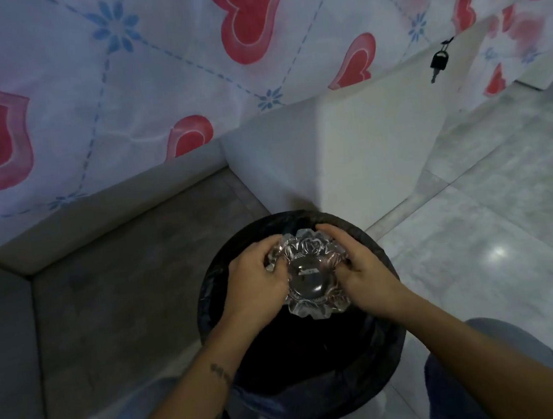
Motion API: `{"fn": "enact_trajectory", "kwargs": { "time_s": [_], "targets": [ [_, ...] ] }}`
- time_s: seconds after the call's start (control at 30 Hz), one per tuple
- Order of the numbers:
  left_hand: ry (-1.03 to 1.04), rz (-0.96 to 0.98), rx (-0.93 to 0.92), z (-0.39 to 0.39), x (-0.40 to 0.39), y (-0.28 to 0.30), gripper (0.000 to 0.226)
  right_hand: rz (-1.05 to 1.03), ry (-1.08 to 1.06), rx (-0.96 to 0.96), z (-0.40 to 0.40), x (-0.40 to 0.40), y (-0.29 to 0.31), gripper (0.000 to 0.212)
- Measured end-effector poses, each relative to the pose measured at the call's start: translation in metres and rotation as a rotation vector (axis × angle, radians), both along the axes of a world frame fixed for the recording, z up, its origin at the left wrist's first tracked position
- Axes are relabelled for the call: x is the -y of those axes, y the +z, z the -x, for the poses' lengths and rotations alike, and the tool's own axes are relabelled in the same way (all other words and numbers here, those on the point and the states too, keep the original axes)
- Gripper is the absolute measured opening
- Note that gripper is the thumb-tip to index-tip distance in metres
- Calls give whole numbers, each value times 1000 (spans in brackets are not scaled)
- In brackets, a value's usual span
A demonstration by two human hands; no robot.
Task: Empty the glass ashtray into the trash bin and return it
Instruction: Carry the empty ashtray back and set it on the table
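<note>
Left hand (251,274): clasps the left rim of the glass ashtray (310,274), fingers curled over the scalloped edge.
Right hand (357,269): grips the right rim in the same way, thumb side toward the bowl.
Ashtray: held in the air between both hands, right above the mouth of the trash bin (306,361); its bowl faces up toward the camera, with a little dark residue visible in the middle.
Step in hand: judging by the pose, the tipping over the bin.
How to do it well: keep both grips firm on the slick glass, roll the far edge down, and hold the ashtray low inside the rim of the bin so ash falls on the black liner (324,400) and not on the floor (478,238).
Risk: the ashtray may slip into the bin.
Surroundings: a cloth with red hearts (116,89) hangs behind; a small padlock (439,61) dangles to the right.
</note>
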State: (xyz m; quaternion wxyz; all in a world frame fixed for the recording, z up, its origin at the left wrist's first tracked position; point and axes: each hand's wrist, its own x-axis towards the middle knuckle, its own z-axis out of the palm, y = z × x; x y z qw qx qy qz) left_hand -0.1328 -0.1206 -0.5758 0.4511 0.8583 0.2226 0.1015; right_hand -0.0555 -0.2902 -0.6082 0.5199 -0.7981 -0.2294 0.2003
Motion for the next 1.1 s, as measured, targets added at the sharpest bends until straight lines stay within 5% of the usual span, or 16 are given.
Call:
{"fn": "enact_trajectory", "kwargs": {
  "time_s": [0.23,0.47,1.1],
  "targets": [
    [-40,-119,-73,-2,10,72,41,89,6,-22,-2,2,79,60],
    [-72,-11,-239,6,14,195,48,191,13,-61,11,2,216,51],
    [-120,118,-163,30,15,434,46,202,-25,-31,42,7,477,48]
  ]
}}
